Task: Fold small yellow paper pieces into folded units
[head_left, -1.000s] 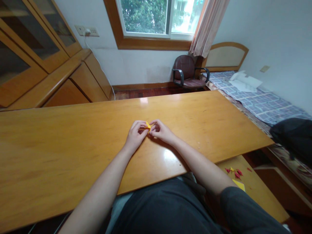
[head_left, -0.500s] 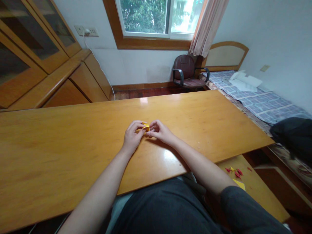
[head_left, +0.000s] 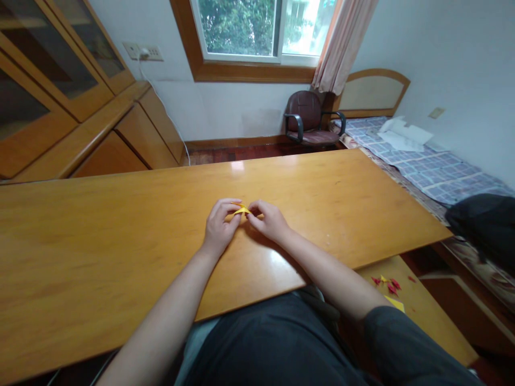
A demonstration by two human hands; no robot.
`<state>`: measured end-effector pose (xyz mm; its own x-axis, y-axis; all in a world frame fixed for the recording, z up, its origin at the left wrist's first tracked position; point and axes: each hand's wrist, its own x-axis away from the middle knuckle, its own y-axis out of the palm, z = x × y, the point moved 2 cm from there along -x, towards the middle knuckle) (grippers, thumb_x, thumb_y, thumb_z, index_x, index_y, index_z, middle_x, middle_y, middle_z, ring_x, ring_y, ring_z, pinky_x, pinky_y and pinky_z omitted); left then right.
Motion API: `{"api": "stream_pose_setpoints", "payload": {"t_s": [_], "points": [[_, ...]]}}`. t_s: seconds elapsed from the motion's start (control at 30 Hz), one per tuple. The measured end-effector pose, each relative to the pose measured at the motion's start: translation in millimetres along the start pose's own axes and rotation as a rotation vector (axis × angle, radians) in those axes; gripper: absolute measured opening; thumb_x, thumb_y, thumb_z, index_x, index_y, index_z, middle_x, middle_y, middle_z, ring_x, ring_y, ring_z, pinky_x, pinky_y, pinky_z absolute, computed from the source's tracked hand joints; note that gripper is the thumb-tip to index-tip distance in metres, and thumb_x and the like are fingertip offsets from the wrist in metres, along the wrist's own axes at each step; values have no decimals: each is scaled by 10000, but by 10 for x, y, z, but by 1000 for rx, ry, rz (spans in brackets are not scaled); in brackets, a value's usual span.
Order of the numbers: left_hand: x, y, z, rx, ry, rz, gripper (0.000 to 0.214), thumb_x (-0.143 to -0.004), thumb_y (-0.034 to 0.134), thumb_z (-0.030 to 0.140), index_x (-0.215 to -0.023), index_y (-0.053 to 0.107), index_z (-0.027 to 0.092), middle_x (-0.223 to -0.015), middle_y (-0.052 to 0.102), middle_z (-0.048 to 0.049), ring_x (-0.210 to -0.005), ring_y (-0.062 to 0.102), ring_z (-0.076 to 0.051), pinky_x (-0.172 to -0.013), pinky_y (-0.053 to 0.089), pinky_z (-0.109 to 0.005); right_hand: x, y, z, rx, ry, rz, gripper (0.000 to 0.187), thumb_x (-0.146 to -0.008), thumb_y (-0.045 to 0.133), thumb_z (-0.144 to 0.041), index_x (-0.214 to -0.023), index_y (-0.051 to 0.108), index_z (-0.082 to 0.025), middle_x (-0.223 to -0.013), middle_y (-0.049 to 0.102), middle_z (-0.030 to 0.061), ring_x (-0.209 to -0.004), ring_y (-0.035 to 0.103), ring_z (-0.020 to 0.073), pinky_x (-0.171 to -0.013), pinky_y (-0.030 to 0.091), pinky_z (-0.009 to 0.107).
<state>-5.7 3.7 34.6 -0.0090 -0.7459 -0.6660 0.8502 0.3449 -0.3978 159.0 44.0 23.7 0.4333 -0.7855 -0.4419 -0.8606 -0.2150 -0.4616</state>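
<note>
A small piece of folded yellow paper (head_left: pixel 242 210) is held between my two hands, just over the wooden table (head_left: pixel 120 230). My left hand (head_left: pixel 220 222) pinches its left side between thumb and fingers. On the opposite side, my right hand (head_left: pixel 269 219) has its thumb and fingertips closed on the paper's right end. The paper has pointed ends and a raised middle. Part of it is hidden behind my fingers.
Lower right, a second wooden surface (head_left: pixel 434 316) bears several small red folded paper pieces (head_left: pixel 392 289), a small yellow one (head_left: pixel 383 279) and a yellow sheet (head_left: pixel 395 304). A maroon armchair (head_left: pixel 304 110) stands beyond the table, beside a bed (head_left: pixel 438 171). Cabinets (head_left: pixel 92 128) line the left.
The yellow paper has turned from a curled, upright shape to a wider one with pointed ends. My right fingers have closed in on its right side; my left hand has barely moved.
</note>
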Motion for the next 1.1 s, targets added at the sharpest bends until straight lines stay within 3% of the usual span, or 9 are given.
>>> {"api": "stream_pose_setpoints", "payload": {"t_s": [0.13,0.3,0.67,1.1], "points": [[-3,-5,5,-66,47,13,73,-871,608,189,-939,623,212,-1051,673,-55,-1016,636,-186,-909,533,-387,8,-29,-40,30,8,-23,193,-904,548,-359,-949,628,-189,-864,669,50,-772,616,158,-746,485,274],[3,-18,-27,-38,-23,26,45,-882,596,217,-916,624,211,-1038,689,-56,-1010,650,-189,-902,537,-395,6,-21,-6,-174,60,-72,244,-892,587,-413,-1010,627,-203,-960,685,47,-861,637,165,-800,501,293],[-3,7,-7,31,-61,11,59,-865,606,197,-919,630,204,-1049,687,-62,-1017,651,-185,-894,543,-381,-47,70,149,-671,369,-50,311,-714,760,-392,-882,619,-172,-718,697,-1,-660,654,136,-680,528,278],[16,-9,11,-141,33,68,66,-858,644,227,-923,650,225,-1078,643,-61,-1023,617,-197,-882,550,-391,-31,70,121,-627,406,-57,250,-715,755,-353,-821,631,-164,-699,703,-6,-649,655,131,-674,519,265]]}}
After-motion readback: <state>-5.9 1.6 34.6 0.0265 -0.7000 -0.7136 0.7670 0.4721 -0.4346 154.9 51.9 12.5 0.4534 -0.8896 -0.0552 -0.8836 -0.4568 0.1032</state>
